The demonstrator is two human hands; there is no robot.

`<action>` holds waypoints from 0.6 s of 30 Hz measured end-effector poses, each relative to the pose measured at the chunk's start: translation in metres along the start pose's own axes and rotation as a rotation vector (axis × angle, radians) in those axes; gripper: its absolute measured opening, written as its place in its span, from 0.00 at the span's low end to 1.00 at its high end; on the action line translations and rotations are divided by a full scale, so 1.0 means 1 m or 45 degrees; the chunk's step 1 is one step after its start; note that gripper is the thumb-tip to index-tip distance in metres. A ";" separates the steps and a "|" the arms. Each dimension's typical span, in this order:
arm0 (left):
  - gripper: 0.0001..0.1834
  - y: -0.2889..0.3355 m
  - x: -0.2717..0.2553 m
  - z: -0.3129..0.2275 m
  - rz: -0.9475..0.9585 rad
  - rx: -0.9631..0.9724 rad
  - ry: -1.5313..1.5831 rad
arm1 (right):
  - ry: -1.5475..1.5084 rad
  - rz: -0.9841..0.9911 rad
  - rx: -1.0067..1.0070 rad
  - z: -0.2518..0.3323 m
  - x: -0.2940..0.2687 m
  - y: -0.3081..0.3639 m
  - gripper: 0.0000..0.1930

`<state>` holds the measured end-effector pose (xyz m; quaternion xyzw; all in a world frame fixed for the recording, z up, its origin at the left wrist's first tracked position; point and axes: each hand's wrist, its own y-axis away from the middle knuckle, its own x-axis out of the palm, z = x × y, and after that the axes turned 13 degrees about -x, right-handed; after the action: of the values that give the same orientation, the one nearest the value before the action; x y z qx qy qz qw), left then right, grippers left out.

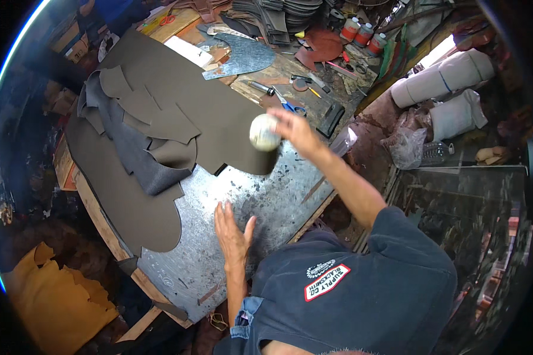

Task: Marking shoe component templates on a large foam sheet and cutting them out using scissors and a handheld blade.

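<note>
My right hand [295, 135] is raised at the right side of the worktable, its fingers closed on the edge of a round cream-white object [263, 132]. Motion blurs that object, so I cannot tell its exact kind. It is over the near right end of a large brown-grey leather sheet [219, 127]. My left hand [232, 235] lies with fingers stretched and thumb apart on the spotted grey metal tabletop [266, 204], touching no leather. Cut leather pieces [154, 115] and a dark textured folded piece [139, 163] are heaped on the sheet at the left.
Beyond my right hand lie blue-handled scissors [290, 106], a black stapler-like tool [331, 120] and a yellow pencil [315, 92]. Red-and-white bottles [363, 34] and stacked leather [272, 18] stand at the back. Yellow leather [59, 302] hangs at lower left; wrapped rolls [444, 77] lie right.
</note>
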<state>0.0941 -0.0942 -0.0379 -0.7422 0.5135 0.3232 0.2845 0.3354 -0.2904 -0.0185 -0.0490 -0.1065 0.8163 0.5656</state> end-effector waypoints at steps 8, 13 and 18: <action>0.39 0.064 0.013 0.022 0.142 -0.539 -0.306 | 0.593 -0.543 0.009 -0.167 -0.135 -0.232 0.23; 0.39 0.065 0.022 0.012 0.116 -0.732 -0.330 | 0.561 -0.451 0.342 -0.191 -0.134 -0.283 0.22; 0.33 0.084 0.002 0.025 0.019 -0.834 -0.266 | 1.392 0.546 0.038 -0.243 -0.107 -0.292 0.20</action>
<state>0.0106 -0.1024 -0.0624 -0.7532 0.3560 0.5474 0.0797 0.6887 -0.2628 -0.1917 -0.4754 0.2246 0.7700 0.3614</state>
